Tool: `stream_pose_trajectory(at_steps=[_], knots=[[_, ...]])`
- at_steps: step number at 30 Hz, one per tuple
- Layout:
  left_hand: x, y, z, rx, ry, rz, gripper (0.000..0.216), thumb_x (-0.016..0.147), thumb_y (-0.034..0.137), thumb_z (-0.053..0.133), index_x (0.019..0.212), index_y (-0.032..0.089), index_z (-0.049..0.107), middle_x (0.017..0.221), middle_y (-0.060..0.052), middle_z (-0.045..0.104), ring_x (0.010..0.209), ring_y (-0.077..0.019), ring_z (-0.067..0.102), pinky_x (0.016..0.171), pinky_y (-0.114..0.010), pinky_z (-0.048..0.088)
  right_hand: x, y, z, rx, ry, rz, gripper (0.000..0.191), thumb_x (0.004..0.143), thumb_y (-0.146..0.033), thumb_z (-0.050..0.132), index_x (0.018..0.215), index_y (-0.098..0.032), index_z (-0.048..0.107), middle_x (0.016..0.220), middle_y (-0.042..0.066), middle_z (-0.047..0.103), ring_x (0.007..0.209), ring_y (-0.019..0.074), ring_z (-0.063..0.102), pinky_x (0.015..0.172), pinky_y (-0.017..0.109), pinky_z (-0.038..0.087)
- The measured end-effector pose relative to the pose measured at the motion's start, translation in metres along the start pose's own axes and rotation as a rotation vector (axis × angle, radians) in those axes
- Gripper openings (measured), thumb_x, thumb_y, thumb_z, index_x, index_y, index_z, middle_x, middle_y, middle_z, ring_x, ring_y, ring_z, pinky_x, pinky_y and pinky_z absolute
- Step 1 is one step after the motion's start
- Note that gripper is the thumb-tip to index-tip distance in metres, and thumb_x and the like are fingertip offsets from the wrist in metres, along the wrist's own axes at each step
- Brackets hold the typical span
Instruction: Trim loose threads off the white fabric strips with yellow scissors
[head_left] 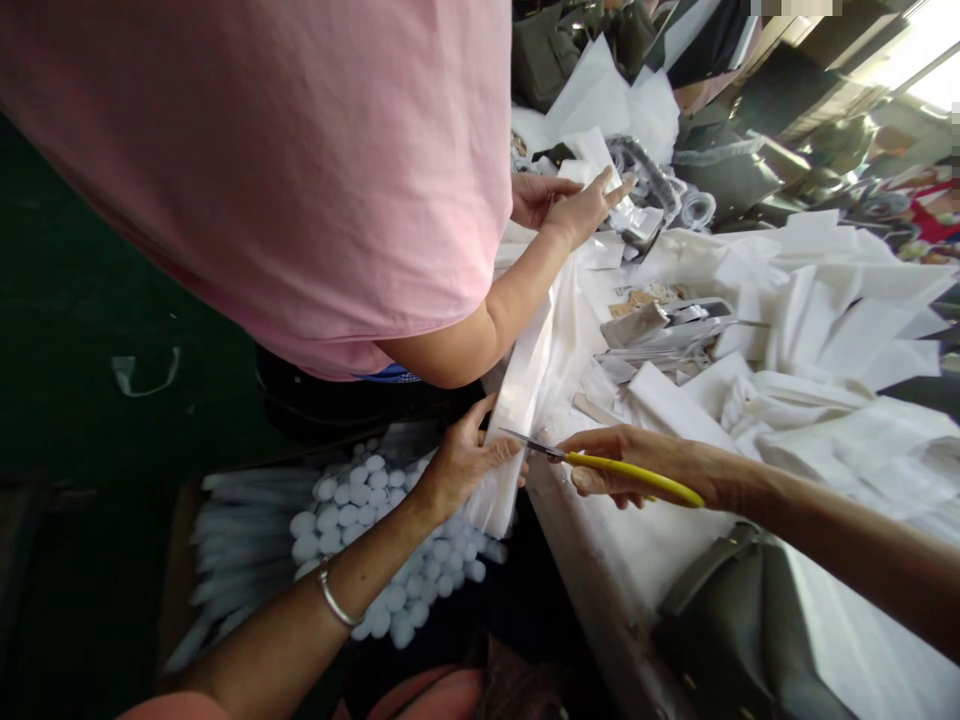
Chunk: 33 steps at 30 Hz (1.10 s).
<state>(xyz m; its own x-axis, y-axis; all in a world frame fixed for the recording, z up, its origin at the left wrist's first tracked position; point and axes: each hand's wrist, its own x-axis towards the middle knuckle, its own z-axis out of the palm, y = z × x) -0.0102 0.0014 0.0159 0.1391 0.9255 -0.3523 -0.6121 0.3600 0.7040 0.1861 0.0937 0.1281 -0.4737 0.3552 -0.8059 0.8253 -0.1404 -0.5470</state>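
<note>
My left hand [461, 462] grips the lower end of a long white plastic strip [525, 385] that hangs over the table's edge. My right hand [637, 465] holds yellow-handled scissors [600, 462], whose metal blades point left and touch the strip right beside my left fingers. A silver bangle [334, 600] circles my left wrist. Above, a co-worker in a pink shirt [300, 170] leans over the same table, both of that person's hands [574, 205] on white pieces further along it.
White sheets and folded pieces [825, 330] cover the table. A grey bag [742, 630] lies at its near end. Below the edge, a box holds bundled white foam rods [375, 540]. Grey bags and coiled straps [667, 190] lie at the far end. The floor [90, 330] is dark green.
</note>
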Motion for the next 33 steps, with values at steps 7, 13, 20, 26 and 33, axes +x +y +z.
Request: stream_pose_trajectory(at_steps=[7,13,20,26,33], knots=[[0.001,-0.007,-0.003,-0.115,0.111,-0.037,0.076,0.059,0.046,0.089,0.117,0.014,0.051,0.069,-0.003,0.069,0.056,-0.0175,0.066,0.054,-0.026,0.054,0.005,-0.008,-0.005,0.013,-0.083,0.012,0.053,0.078,-0.067,0.066,0.096,-0.017,0.063,0.075,-0.002,0.056,0.048,0.0031,0.038,0.04,0.015,0.027],[0.003,-0.017,-0.01,-0.225,0.097,-0.253,0.056,0.055,0.051,0.089,0.083,0.011,0.061,0.062,-0.006,0.068,0.05,-0.0135,0.062,0.047,-0.021,0.048,0.011,-0.008,-0.013,-0.03,-0.078,0.013,0.056,0.075,-0.066,0.069,0.098,-0.015,0.066,0.072,-0.001,0.055,0.046,0.0027,0.036,0.038,0.015,0.025],[0.005,-0.015,-0.009,-0.275,0.165,-0.23,0.047,0.052,0.039,0.091,0.081,0.011,0.068,0.063,-0.005,0.068,0.051,-0.0124,0.061,0.05,-0.021,0.049,0.014,-0.012,-0.021,-0.115,-0.077,0.014,0.061,0.077,-0.068,0.066,0.108,-0.016,0.066,0.073,0.0,0.057,0.046,0.0031,0.038,0.038,0.016,0.027],[0.005,-0.014,-0.006,-0.227,0.188,-0.168,0.045,0.05,0.04,0.089,0.078,0.011,0.069,0.061,-0.005,0.067,0.051,-0.0123,0.059,0.051,-0.022,0.046,0.015,-0.017,-0.024,-0.191,-0.138,-0.026,0.065,0.079,-0.068,0.063,0.115,-0.015,0.061,0.077,-0.001,0.055,0.053,0.0055,0.044,0.047,0.018,0.037],[0.005,-0.013,-0.004,-0.173,0.194,-0.109,0.041,0.053,0.041,0.086,0.076,0.012,0.069,0.061,-0.003,0.066,0.049,-0.0111,0.056,0.048,-0.021,0.041,0.023,-0.014,-0.037,-0.28,-0.178,0.004,0.074,0.079,-0.071,0.06,0.128,-0.016,0.053,0.091,0.005,0.059,0.07,0.0117,0.055,0.059,0.021,0.048]])
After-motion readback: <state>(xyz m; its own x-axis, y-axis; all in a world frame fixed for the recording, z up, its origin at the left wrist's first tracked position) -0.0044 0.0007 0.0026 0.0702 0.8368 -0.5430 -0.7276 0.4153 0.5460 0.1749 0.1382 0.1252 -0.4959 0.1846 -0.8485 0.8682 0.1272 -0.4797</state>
